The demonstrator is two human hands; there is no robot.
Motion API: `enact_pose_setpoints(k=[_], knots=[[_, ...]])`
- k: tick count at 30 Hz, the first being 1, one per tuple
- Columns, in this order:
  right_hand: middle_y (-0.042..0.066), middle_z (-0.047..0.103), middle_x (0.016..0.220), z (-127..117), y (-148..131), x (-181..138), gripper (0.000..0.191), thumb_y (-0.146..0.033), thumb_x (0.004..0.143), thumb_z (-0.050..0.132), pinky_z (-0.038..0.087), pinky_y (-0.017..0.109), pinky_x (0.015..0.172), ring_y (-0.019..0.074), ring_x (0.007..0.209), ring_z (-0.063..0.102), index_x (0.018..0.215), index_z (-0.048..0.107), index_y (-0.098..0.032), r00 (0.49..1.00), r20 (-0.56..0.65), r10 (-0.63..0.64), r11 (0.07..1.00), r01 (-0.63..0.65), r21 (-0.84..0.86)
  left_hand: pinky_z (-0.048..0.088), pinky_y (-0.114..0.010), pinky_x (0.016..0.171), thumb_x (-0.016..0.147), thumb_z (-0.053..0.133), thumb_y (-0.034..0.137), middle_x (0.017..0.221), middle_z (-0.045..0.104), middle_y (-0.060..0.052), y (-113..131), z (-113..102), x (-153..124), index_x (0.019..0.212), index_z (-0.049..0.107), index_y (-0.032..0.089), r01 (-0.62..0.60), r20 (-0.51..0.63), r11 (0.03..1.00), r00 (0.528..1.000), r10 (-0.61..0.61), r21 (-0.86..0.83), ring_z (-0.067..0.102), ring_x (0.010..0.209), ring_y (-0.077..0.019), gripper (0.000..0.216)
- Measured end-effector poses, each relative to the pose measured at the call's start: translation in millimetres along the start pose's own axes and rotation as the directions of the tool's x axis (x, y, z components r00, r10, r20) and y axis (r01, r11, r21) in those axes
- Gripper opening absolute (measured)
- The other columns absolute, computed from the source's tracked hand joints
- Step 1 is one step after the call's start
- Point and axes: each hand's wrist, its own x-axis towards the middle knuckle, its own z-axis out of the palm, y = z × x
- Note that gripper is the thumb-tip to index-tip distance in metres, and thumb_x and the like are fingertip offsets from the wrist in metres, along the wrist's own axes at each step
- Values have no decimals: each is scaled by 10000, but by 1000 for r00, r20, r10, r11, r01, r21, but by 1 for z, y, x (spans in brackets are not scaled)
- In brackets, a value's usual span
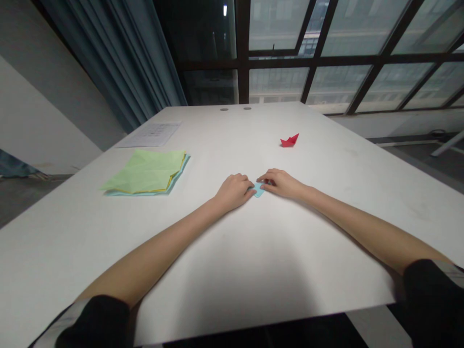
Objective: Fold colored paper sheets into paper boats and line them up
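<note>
Blue paper piece [258, 191] between left grip [235, 189] and right grip [282, 183], both pinching its edges, over the white bench [250, 261], small, pale, partly hidden

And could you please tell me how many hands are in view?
2: the left hand and the right hand, at either side of the small blue paper on the table.

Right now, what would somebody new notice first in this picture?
Probably the bright red paper boat, beyond the right hand on the white table. Then perhaps the small blue paper between that hand and the left hand, and the green-topped paper stack off to the left.
</note>
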Motion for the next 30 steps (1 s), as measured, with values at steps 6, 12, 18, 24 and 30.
enact_pose_setpoints(k=[6, 12, 18, 24, 30], knots=[[97, 630, 839, -2, -3, 2, 216, -278, 823, 563, 406, 326, 775, 197, 826, 552, 942, 675, -136, 1000, 6, 8, 1000, -8, 1, 374, -377, 708, 839, 441, 540, 791, 643, -126, 2, -4, -5, 780, 682, 132, 143, -22, 976, 990, -141, 166, 567, 831, -273, 478], [34, 607, 762, 0, -5, 4, 137, -252, 738, 612, 386, 262, 613, 128, 634, 502, 823, 638, -147, 977, 37, 208, 960, -212, 184, 386, -371, 720, 778, 567, 484, 912, 605, -117, 2, -4, -8, 937, 631, 141, 186, -129, 980, 976, -176, 76, 535, 877, -270, 383], [-30, 543, 611, 1, -7, 7, 159, -302, 719, 612, 350, 226, 526, 96, 543, 461, 789, 600, -160, 948, -11, 317, 844, -277, 458, 437, -304, 704, 780, 584, 285, 868, 538, -51, 4, -1, -6, 789, 644, 180, 179, -191, 931, 950, -248, -318, 537, 783, -174, 121], [8, 611, 749, -3, -30, 8, 133, -280, 737, 608, 400, 254, 613, 111, 617, 497, 829, 596, -185, 938, -285, 198, 943, -102, 318, 479, -272, 646, 734, 629, 394, 869, 590, -56, 1, 6, 6, 736, 623, 148, 204, -103, 480, 836, -538, -853, 581, 677, -129, 246], [41, 659, 908, -2, -40, 8, 175, -330, 727, 639, 450, 277, 632, 116, 643, 544, 812, 575, -192, 943, -239, 231, 878, -96, 469, 480, -266, 630, 668, 680, 381, 679, 588, -12, 0, 4, 9, 669, 561, 149, 109, -52, 266, 845, -533, -958, 570, 637, -129, 261]])
